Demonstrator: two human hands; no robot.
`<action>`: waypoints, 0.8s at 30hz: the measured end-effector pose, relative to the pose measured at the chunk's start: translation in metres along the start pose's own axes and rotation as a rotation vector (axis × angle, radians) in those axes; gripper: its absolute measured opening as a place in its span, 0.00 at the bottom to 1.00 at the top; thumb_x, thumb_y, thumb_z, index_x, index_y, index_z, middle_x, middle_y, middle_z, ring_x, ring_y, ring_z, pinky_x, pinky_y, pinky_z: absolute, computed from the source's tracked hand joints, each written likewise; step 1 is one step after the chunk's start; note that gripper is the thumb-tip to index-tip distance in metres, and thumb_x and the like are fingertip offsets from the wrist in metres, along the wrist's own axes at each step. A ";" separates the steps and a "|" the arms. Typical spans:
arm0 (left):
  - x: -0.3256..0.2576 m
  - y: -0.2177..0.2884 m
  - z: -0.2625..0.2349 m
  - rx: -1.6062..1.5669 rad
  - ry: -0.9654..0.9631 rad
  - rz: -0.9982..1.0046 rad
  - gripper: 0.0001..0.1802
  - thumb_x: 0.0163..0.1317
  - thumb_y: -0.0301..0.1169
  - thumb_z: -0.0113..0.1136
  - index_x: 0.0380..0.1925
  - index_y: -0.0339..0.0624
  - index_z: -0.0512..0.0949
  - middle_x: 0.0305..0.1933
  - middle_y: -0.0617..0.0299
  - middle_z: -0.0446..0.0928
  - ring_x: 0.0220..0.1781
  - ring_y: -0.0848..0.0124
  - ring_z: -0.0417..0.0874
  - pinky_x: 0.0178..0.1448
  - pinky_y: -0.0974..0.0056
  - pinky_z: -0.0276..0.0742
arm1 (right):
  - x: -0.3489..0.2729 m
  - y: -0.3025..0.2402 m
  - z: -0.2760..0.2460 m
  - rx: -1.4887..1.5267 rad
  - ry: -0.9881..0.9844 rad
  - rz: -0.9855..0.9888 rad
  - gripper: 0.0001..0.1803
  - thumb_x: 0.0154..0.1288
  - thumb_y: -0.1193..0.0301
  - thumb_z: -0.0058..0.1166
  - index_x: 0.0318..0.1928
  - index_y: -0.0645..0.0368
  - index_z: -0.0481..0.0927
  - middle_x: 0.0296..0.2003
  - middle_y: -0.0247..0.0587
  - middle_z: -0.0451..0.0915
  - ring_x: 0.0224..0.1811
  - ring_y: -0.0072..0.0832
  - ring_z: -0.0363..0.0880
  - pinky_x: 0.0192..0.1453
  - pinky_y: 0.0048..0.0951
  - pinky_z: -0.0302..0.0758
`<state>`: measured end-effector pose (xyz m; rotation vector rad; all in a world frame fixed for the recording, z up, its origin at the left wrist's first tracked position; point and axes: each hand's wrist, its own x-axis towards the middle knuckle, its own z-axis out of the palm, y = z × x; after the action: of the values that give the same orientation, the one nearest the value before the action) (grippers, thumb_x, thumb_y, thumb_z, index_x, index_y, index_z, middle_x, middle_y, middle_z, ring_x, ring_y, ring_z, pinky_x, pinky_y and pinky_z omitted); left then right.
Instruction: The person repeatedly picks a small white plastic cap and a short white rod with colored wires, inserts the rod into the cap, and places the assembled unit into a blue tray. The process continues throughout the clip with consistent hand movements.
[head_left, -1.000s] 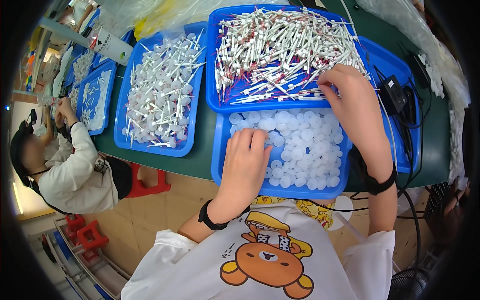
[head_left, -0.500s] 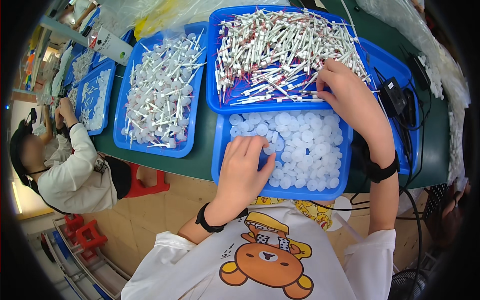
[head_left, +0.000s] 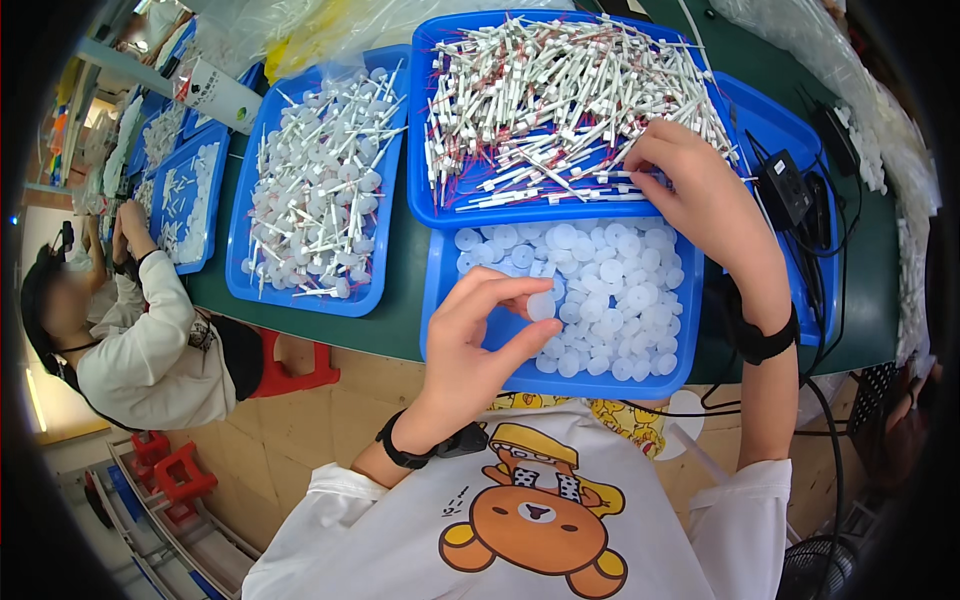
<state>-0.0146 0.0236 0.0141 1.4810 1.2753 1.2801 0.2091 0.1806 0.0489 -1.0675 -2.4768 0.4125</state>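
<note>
My left hand (head_left: 462, 345) pinches a small translucent white disc (head_left: 541, 305) between thumb and fingertips. It is above the lower blue tray (head_left: 436, 270), which holds many similar discs (head_left: 610, 290) with centre holes. My right hand (head_left: 700, 195) reaches over the near right edge of the upper blue tray (head_left: 425, 195). Its thumb and index finger close at the end of a white stick (head_left: 617, 174); the exact grip is partly hidden. Many thin white sticks with red wires (head_left: 560, 95) are heaped in that tray.
At left, another blue tray (head_left: 240, 240) holds discs with sticks joined to them. A white cup (head_left: 220, 92) stands beyond it. Black adapters with cables (head_left: 785, 195) lie at right. Further left, a seated person (head_left: 150, 330) works beside more trays.
My left hand has lifted slightly and turned, its fingers now showing a disc pinched between them. The right hand has shifted slightly left and stays at the sticks.
</note>
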 end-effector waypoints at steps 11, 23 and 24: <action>-0.003 0.002 0.001 -0.523 -0.062 -0.222 0.20 0.62 0.15 0.65 0.53 0.33 0.73 0.55 0.47 0.80 0.59 0.64 0.82 0.63 0.61 0.78 | -0.010 -0.022 -0.009 -0.031 0.136 0.099 0.03 0.64 0.78 0.58 0.37 0.64 0.80 0.34 0.45 0.78 0.43 0.44 0.76 0.48 0.40 0.75; -0.002 0.002 -0.001 -0.588 -0.046 -0.169 0.20 0.62 0.12 0.63 0.53 0.32 0.73 0.56 0.45 0.79 0.61 0.62 0.82 0.62 0.60 0.80 | -0.020 -0.030 -0.015 0.338 0.294 0.215 0.08 0.68 0.80 0.56 0.46 0.64 0.83 0.44 0.40 0.86 0.46 0.25 0.82 0.54 0.27 0.76; -0.002 0.002 -0.002 -0.604 -0.062 -0.176 0.19 0.63 0.14 0.62 0.54 0.31 0.73 0.57 0.44 0.79 0.61 0.62 0.82 0.62 0.60 0.80 | -0.020 -0.033 -0.015 0.428 0.367 0.203 0.08 0.67 0.80 0.58 0.46 0.65 0.83 0.42 0.41 0.86 0.45 0.25 0.82 0.52 0.27 0.76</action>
<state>-0.0158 0.0213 0.0159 0.9482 0.8467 1.3344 0.2080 0.1457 0.0709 -1.0968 -1.8585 0.7007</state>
